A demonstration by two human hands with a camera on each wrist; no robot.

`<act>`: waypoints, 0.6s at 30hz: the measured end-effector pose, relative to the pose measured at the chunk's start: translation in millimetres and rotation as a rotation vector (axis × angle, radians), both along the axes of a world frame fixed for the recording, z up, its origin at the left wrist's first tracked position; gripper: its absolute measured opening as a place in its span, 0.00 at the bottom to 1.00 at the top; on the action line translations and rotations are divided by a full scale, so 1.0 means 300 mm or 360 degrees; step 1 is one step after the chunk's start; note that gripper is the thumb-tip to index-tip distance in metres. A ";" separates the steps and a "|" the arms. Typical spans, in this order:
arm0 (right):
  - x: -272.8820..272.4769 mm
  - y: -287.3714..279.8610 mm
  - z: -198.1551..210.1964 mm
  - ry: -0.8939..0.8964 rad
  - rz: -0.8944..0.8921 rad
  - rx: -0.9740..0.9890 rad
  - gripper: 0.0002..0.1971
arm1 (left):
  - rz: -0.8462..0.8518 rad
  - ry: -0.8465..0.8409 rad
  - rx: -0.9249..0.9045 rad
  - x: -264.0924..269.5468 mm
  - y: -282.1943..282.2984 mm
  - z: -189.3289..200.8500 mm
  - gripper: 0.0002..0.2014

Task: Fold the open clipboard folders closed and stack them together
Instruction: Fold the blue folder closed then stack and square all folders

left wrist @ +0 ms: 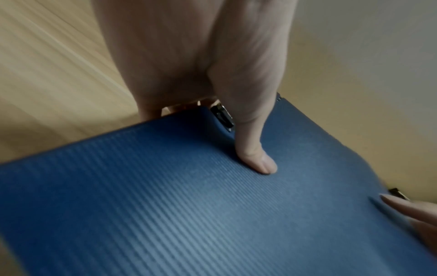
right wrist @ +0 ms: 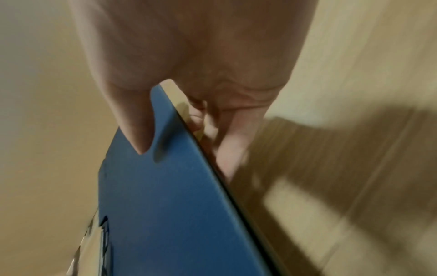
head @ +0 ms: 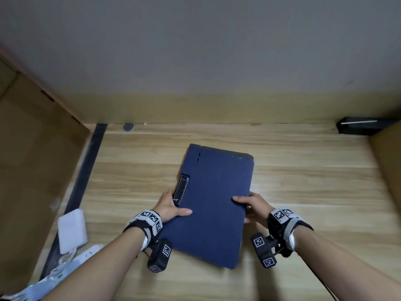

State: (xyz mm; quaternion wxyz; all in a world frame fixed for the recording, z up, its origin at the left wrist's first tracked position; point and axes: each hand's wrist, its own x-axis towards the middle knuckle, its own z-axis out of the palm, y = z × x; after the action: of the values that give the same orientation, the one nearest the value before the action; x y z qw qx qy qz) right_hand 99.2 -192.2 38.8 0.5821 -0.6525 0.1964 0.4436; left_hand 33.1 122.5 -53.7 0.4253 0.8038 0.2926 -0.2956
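Right now I've got the blue folder (head: 213,205) closed and held between both hands over the wooden desk (head: 303,170). Left hand (head: 168,206) grips its left edge: thumb flat on the cover, other fingers wrapped under, right beside the metal clip (head: 181,190) that sticks out of that edge. Right hand (head: 252,205) pinches the right edge, thumb on top, fingers curled beneath; the right wrist view shows that edge lifted off the desk with a shadow under it. Can't tell if it's one folder or several stacked, though a second edge shows at the far end. Well off to the left of my left hand: a white power adapter (head: 72,230) and a power strip (head: 86,254). Far beyond my right hand, a black box (head: 360,126) sits at the wall.
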 end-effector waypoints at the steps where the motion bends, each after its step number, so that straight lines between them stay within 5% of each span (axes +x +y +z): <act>1: 0.007 -0.001 0.007 -0.0069 0.0086 -0.0023 0.14 | -0.0015 -0.0027 -0.0043 -0.004 0.019 -0.035 0.49; 3: 0.026 -0.003 0.023 -0.0178 0.0202 -0.0056 0.14 | -0.0085 -0.0044 -0.0100 -0.002 0.020 0.011 0.43; 7: 0.066 -0.008 0.092 -0.0337 0.0275 -0.0093 0.17 | -0.0017 -0.0062 -0.0347 0.057 -0.074 0.312 0.28; 11: 0.126 -0.044 0.193 -0.0514 0.0327 -0.0135 0.16 | 0.0235 -0.0223 -0.0238 0.225 -0.092 0.478 0.59; 15: 0.207 -0.085 0.322 -0.0685 0.0329 -0.0132 0.14 | 0.0200 -0.0417 -0.0477 0.368 -0.133 0.604 0.36; 18: 0.247 -0.118 0.391 -0.0807 0.0324 -0.0116 0.14 | 0.0266 -0.0598 -0.0593 0.432 -0.163 0.653 0.35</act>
State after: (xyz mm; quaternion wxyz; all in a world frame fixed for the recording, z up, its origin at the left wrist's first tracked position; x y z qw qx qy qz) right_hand 173.3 -227.5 156.1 0.5410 -0.7797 -0.0063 0.3151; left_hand 162.7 73.5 142.3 0.6354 0.7256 0.2146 -0.1539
